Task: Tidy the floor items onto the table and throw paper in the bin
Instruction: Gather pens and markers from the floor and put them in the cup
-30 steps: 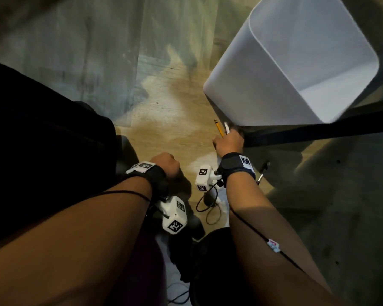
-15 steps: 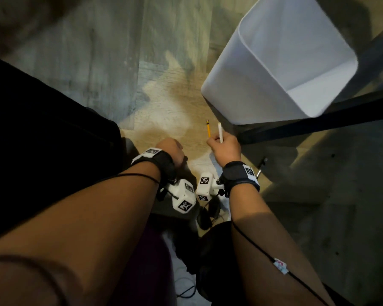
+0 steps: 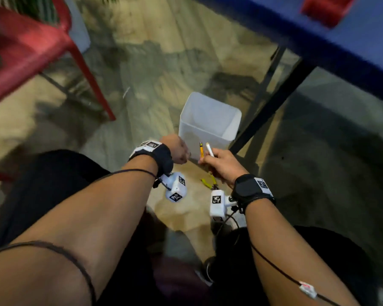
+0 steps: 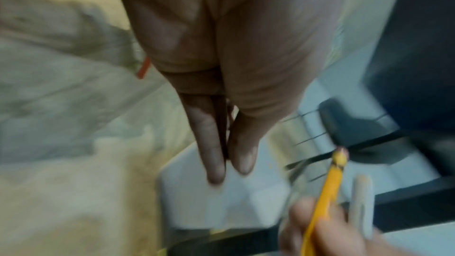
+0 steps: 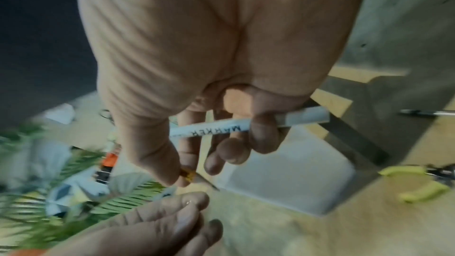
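Observation:
My right hand point(image 3: 219, 164) grips a yellow pencil point(image 3: 201, 150) and a white marker point(image 3: 210, 149), both pointing up and away from me. In the right wrist view the marker point(image 5: 221, 129) lies across the curled fingers and the pencil point(image 5: 197, 177) is pinched at the thumb. My left hand point(image 3: 177, 149) hovers just left of them, fingers straight and together point(image 4: 221, 153), holding nothing. Right behind both hands, a white bin point(image 3: 199, 133) stands on the floor. Yellow-handled pliers point(image 3: 208, 182) lie on the floor under my right hand.
A blue table point(image 3: 352, 40) with dark legs spans the upper right, a red object point(image 3: 327, 7) on top. A red chair point(image 3: 20, 51) stands at the upper left. A pen point(image 5: 428, 112) lies on the floor beyond the pliers point(image 5: 413, 182). Green leaves show at left in the right wrist view.
The head view has pulled up and back, so the bin looks smaller and farther. Both hands have risen off the floor, the right one still holding pencil and marker, the left closing in beside it.

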Tool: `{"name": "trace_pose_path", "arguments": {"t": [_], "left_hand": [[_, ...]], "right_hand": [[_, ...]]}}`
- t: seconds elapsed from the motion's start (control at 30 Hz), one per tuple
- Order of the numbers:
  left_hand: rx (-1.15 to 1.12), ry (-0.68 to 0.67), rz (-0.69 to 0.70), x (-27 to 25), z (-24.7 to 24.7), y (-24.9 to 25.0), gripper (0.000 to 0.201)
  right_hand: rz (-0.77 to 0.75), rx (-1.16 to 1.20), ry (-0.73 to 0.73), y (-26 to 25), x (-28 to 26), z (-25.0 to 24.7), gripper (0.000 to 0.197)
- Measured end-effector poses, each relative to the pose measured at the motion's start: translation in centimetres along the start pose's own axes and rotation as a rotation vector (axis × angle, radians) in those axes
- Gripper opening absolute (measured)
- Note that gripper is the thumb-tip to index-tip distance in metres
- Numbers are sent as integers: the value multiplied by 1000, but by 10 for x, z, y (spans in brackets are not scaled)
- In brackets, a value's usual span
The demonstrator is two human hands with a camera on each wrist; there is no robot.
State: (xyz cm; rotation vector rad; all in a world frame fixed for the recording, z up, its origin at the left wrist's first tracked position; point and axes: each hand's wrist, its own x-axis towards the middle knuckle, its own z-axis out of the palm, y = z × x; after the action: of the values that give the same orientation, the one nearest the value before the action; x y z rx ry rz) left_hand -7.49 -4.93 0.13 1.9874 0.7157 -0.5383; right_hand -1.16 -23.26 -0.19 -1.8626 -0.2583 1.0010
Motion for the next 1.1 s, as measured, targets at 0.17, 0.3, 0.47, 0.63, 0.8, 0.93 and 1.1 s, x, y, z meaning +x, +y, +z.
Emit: {"name": "trace_pose_path", "arguments": {"t": [0.17, 0.3, 0.47, 0.63, 0.8, 0.93, 1.1], "left_hand": [[-341, -154, 225, -74, -64, 46, 12], [-365, -182, 457, -148, -105, 87, 22], [-243, -67, 686, -229, -148, 138, 25], [-45, 327, 901, -263, -180, 225, 16], [271, 792, 979, -241, -212, 342, 9], [598, 830, 876, -198, -218, 411, 13], [805, 787, 731, -141, -209, 431, 19]], "right_hand": [[-244, -1, 6, -76, -74, -20, 19], [-445, -52, -30, -133, -137, -37, 12], [-632, -36, 33, -202, -203, -61, 17], [-786, -10, 276, -251, -229, -85, 15], [-757, -61, 552, -281, -228, -110, 23], [-739, -63, 595, -289, -233, -123, 24], [-731, -101, 637, -298, -239, -145, 24]]}}
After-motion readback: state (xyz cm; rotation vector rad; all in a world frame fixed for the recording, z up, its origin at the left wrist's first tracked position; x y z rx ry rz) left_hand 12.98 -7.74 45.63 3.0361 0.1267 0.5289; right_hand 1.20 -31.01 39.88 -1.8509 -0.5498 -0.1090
